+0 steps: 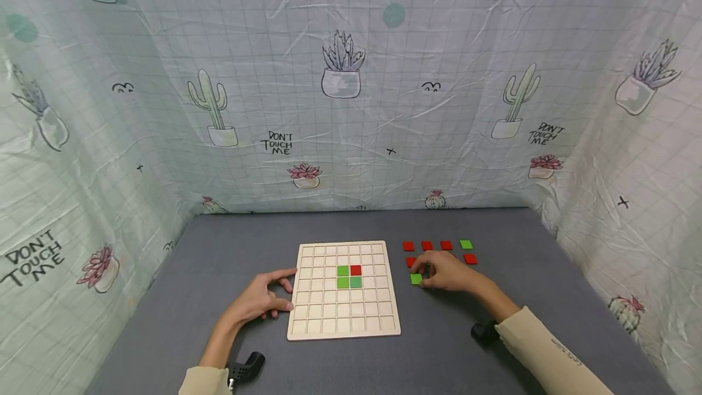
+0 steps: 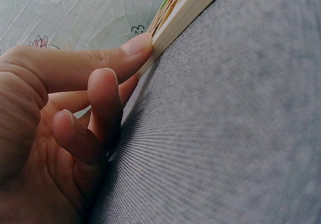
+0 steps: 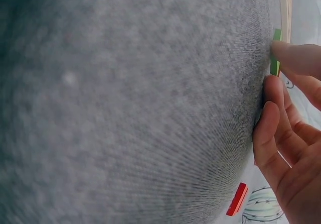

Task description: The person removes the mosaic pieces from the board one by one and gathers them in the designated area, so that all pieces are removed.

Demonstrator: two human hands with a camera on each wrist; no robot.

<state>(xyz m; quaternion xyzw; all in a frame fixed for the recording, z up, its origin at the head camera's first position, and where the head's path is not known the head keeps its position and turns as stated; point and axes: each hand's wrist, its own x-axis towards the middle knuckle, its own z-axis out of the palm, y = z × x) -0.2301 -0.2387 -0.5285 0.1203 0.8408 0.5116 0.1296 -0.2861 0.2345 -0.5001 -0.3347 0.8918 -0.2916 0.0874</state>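
Note:
A pale wooden board (image 1: 368, 325) with a square grid lies on the table; red, light green and darker green tiles fill a small block of cells in its middle. My left hand (image 1: 256, 298) steadies the board's left side, thumb and index finger spread apart along that edge. In the left wrist view, the thumb of the left hand (image 2: 75, 73) presses the board's side (image 2: 173, 30). To the right of the board, my right hand (image 1: 446, 271) pinches a light green tile (image 1: 416, 279) that lies on the table. The right wrist view has the thumb at this green tile (image 3: 276, 53).
Several red tiles (image 1: 427, 245) and another green tile (image 1: 466, 244) lie in rows behind and beside my right hand, some partly covered by it. The grey table (image 1: 236, 236) ends at a hanging printed cloth (image 1: 247, 78) at the back and sides.

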